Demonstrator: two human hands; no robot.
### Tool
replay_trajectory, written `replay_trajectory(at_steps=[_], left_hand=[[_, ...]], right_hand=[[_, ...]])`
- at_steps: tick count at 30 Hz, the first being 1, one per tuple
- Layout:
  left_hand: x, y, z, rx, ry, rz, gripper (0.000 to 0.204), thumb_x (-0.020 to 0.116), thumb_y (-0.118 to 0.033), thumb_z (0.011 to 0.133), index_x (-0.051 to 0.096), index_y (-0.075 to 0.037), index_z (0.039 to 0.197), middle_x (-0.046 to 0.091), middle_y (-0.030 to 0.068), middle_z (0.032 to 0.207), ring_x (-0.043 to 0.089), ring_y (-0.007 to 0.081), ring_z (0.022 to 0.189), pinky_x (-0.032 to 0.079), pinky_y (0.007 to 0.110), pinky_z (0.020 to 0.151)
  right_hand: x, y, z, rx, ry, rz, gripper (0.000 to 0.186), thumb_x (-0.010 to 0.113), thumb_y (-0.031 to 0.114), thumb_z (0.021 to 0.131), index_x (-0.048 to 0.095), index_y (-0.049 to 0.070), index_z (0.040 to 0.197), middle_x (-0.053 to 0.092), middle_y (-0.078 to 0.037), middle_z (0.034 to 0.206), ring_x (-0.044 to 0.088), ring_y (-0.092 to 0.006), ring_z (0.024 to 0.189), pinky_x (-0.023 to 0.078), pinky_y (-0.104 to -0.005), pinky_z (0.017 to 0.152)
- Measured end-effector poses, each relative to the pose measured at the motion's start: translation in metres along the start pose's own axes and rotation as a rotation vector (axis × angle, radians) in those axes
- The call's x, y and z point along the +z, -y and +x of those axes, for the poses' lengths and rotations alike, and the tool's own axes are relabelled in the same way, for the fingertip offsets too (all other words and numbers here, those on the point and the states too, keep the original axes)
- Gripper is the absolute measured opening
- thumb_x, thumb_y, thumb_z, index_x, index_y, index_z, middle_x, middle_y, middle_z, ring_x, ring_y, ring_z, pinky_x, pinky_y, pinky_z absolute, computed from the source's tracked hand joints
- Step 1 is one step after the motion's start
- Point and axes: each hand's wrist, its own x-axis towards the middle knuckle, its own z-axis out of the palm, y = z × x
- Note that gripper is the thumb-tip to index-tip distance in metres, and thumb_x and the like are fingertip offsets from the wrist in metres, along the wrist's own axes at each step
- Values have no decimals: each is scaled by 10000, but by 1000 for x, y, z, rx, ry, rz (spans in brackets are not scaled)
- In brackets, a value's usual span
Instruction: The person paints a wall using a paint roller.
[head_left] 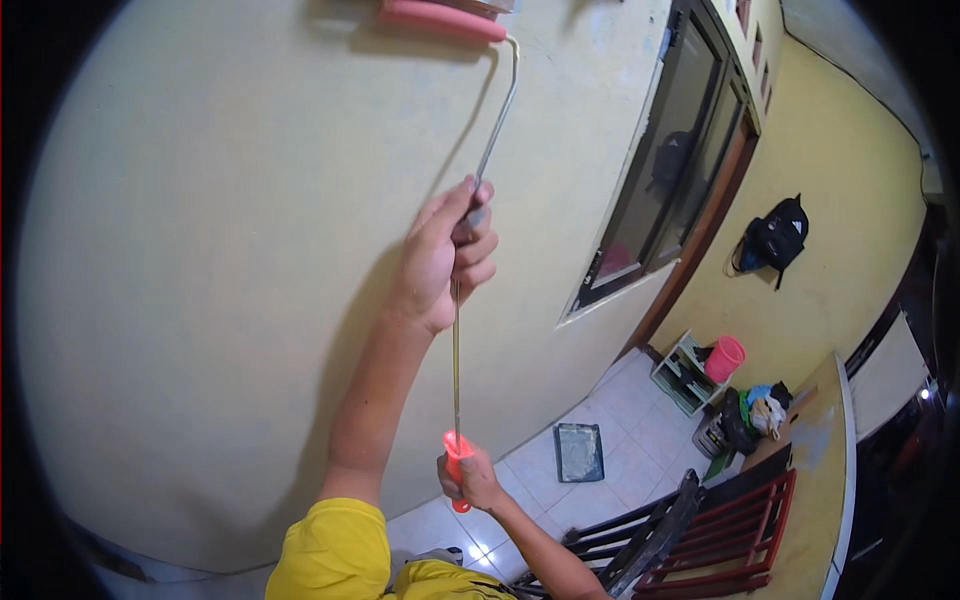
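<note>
My left hand [440, 255] is wrapped round the upper metal rod of a paint roller [440, 20]. The pink roller sleeve is at the top of the view, close to a pale cream wall [200, 250], and casts a shadow on it. Lower down, my right hand [478, 480] grips the orange plastic handle [459, 450] at the bottom of the long thin pole [457, 360], which runs up to my left hand. A paint tray [578, 450] lies on the tiled floor beyond my right hand.
At right are a dark-framed window [650, 170], a hanging black bag [775, 240], a small rack [680, 375] with a pink bucket [725, 358], piled items [760, 410], and black and red metal grilles [710, 535] beside a low yellow wall [820, 420].
</note>
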Motion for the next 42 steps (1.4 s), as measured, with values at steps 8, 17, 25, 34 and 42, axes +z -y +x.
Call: replay_trajectory(at_steps=[8, 17, 25, 34, 42], left_hand=[[-51, 86, -81, -122, -264, 34, 246, 492, -331, 968, 483, -116, 850, 271, -77, 552, 242, 21, 408, 160, 200, 362], [13, 20, -6, 84, -69, 66, 198, 512, -298, 962, 516, -113, 891, 318, -76, 627, 247, 20, 447, 168, 197, 373], [-70, 168, -125, -153, -477, 53, 266, 543, -343, 942, 502, -118, 806, 323, -66, 603, 294, 48, 446, 233, 227, 391], [-166, 333, -264, -329, -736, 121, 371, 547, -427, 928, 496, -102, 756, 288, -78, 580, 268, 41, 455, 247, 217, 425], [-181, 359, -281, -350, -783, -14, 376, 549, -432, 924, 459, -128, 723, 294, -71, 569, 275, 50, 449, 237, 224, 422]], right_hand=[[-42, -88, -69, 84, 22, -85, 463, 390, 538, 945, 426, 76, 951, 411, -20, 535, 375, -95, 394, 312, -234, 368], [-12, 30, -40, 12, -27, -165, 510, 418, 577, 921, 426, 69, 965, 405, -13, 535, 367, -96, 383, 295, -238, 348], [-103, -113, -148, 205, 20, -138, 353, 383, 428, 981, 430, 79, 1007, 458, -32, 600, 453, -121, 466, 389, -255, 425], [-162, -267, -286, 624, -257, -461, 408, 422, 408, 977, 586, 35, 952, 556, -24, 772, 502, -102, 665, 436, -262, 625], [-168, -269, -309, 664, -322, -526, 456, 395, 440, 979, 587, 40, 878, 547, -15, 735, 485, -103, 649, 419, -274, 599]])
